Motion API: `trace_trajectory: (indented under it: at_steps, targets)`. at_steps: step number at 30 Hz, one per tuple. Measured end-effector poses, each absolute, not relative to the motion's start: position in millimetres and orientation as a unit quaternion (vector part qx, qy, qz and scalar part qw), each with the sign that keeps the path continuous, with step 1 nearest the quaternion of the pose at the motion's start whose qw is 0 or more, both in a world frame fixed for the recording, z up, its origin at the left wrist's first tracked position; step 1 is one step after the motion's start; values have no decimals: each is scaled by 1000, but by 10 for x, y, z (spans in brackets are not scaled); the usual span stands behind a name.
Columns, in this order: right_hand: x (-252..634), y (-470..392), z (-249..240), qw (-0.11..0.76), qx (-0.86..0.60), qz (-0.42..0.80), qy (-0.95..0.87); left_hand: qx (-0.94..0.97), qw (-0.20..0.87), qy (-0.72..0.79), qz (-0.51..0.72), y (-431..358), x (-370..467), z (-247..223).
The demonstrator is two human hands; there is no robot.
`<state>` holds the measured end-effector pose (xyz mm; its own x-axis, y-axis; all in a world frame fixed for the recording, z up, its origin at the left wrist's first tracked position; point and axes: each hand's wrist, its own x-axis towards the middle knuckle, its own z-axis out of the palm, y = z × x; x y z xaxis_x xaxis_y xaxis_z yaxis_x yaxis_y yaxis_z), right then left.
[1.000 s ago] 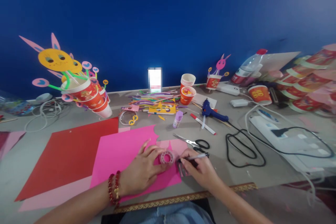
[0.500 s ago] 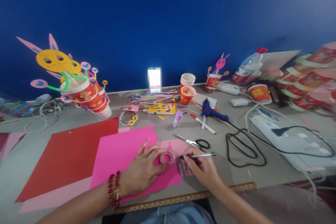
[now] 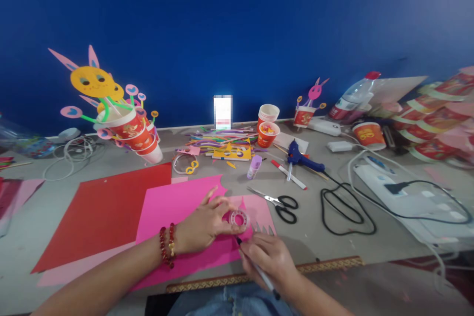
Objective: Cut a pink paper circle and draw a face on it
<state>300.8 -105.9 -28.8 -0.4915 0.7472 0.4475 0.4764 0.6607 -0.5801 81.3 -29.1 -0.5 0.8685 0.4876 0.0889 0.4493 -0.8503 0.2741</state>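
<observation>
A small clear ring (image 3: 239, 219) lies on the bright pink sheet (image 3: 166, 212). My left hand (image 3: 203, 222) rests on that sheet, its thumb and fingers closed on the ring's left side. In my right hand (image 3: 270, 256) is a black-tipped marker (image 3: 264, 279), its tip on the pink sheet just below the ring. Behind my right hand, a light pink sheet (image 3: 262, 207) with cut edges lies partly under the bright one. Black-handled scissors (image 3: 276, 200) sit just beyond, blades pointing left.
A red sheet (image 3: 107, 207) lies left. Further back are a purple glue stick (image 3: 254, 167), a red marker (image 3: 296, 178), a blue glue gun (image 3: 301, 157), paper cups (image 3: 268, 135) and bunny figures in cups (image 3: 126, 123). A power strip (image 3: 403, 197) with cables lies right.
My right hand has moved from the ring's right side to below it, and the marker now slants toward me. The view has shifted slightly. My left hand still holds the ring.
</observation>
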Motion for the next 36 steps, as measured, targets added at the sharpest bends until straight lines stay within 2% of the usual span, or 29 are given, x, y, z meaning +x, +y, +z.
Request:
trace_trajectory:
  at_steps: [3,13,22,29,36]
  targets:
    - [2933,-1021,-300,304,-341,136,-879,960,121,240,83,-275,803,-20]
    - [2791,-987,-287,279,-354,-3,-892,960,122,237,83,-254,789,-45]
    - [2938,-1062,-289,286,-370,77,-880,960,133,234,75,-254,788,-30]
    - [3156,-1015,-134,413,-425,157,-790,962,111,240,73,-278,797,-15]
    - [3190,-866,-244,351,-429,95,-827,966,42,243,80,-383,856,112]
